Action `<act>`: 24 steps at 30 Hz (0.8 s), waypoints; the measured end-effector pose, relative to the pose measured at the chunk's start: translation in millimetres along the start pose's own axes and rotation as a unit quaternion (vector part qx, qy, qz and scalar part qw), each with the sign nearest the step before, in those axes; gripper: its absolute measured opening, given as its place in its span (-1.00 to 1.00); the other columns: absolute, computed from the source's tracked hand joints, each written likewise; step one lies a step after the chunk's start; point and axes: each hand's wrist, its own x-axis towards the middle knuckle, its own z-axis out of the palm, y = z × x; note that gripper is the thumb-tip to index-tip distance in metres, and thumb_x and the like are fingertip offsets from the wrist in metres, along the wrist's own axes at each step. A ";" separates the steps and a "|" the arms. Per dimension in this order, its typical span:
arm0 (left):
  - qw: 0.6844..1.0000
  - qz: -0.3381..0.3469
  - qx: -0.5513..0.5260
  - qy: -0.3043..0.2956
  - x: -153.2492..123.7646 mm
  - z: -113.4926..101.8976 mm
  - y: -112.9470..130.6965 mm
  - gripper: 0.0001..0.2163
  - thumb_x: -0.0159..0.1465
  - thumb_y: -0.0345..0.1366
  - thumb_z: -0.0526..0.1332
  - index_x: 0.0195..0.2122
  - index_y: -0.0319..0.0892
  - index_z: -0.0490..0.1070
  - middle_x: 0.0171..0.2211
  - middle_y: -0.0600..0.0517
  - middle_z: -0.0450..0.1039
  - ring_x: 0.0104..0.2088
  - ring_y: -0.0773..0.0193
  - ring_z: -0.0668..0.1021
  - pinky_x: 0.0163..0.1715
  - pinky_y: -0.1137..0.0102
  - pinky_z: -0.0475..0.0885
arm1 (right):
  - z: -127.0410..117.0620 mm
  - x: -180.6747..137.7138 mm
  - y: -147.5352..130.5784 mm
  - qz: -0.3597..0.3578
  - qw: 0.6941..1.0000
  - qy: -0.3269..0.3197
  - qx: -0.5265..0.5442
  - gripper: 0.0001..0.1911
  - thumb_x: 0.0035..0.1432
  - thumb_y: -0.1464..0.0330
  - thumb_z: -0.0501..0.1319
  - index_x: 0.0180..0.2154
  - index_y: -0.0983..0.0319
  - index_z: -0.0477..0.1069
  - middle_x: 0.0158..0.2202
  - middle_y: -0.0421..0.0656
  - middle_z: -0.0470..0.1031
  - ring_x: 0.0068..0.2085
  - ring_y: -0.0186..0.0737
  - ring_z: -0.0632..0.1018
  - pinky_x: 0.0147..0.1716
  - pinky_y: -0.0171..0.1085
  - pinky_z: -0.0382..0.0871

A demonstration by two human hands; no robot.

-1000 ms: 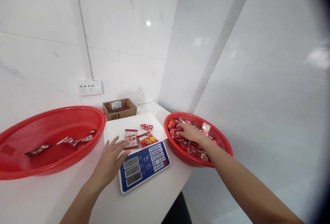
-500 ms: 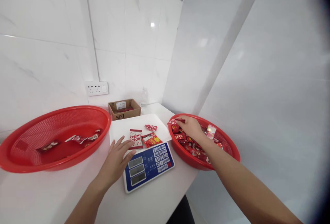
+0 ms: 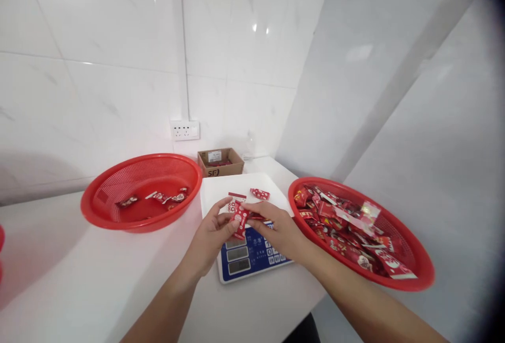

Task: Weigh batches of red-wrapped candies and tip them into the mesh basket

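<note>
1. Pale marbled tiles (image 3: pixel 118 101) are lining the back, meeting a smooth grey side wall (image 3: pixel 394 122).
2. Below, the white table (image 3: pixel 79 264) is running right into that corner.
3. The right basket (image 3: pixel 424 269) is carrying heaped red packets (image 3: pixel 331 222); the left basket (image 3: pixel 122 172) is holding just a few.
4. A white scale (image 3: pixel 215 188) is sitting between them.
5. Behind it, a cardboard box (image 3: pixel 229 171) is standing.
6. The left hand (image 3: pixel 213 232) is pinching a dotted packet (image 3: pixel 239 220); the right hand's (image 3: pixel 282 227) narrowed fingertips are meeting its edge, gripping or not, I can't tell.
7. A socket plate (image 3: pixel 185 130) is facing out.
8. And that dotted packet is hovering above the scale!
</note>
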 end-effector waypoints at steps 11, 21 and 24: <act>0.977 0.027 0.210 0.006 2.1 -2.5 -10.8 -0.52 0.14 -0.23 0.21 0.08 -0.07 0.15 -0.14 -0.03 0.40 -0.18 0.22 0.49 -0.22 0.29 0.44 | -11.3 12.7 14.6 0.166 0.986 -0.026 -0.002 -0.82 -0.05 0.24 0.24 -0.46 0.23 0.49 -0.50 -0.23 0.51 -0.43 -0.28 0.49 -0.43 -0.34 0.33; 0.946 0.062 0.311 0.069 5.7 -9.6 -4.2 -0.56 0.21 -0.15 0.09 0.10 -0.10 0.13 -0.01 -0.10 0.35 -0.04 0.19 0.45 -0.12 0.27 0.41 | -24.0 46.4 61.8 0.270 0.955 0.120 -0.025 -0.65 0.00 0.19 0.19 -0.21 0.26 0.44 -0.35 -0.11 0.54 -0.47 -0.25 0.51 -0.52 -0.31 0.35; 0.945 0.065 0.312 0.077 4.9 -8.7 -3.2 -0.57 0.22 -0.14 0.08 0.10 -0.11 0.14 -0.02 -0.11 0.36 -0.04 0.18 0.44 -0.13 0.28 0.41 | -26.5 42.4 72.5 0.252 0.956 0.135 -0.061 -0.54 0.03 0.23 0.17 -0.01 0.23 0.30 -0.21 -0.10 0.51 -0.37 -0.24 0.52 -0.37 -0.26 0.39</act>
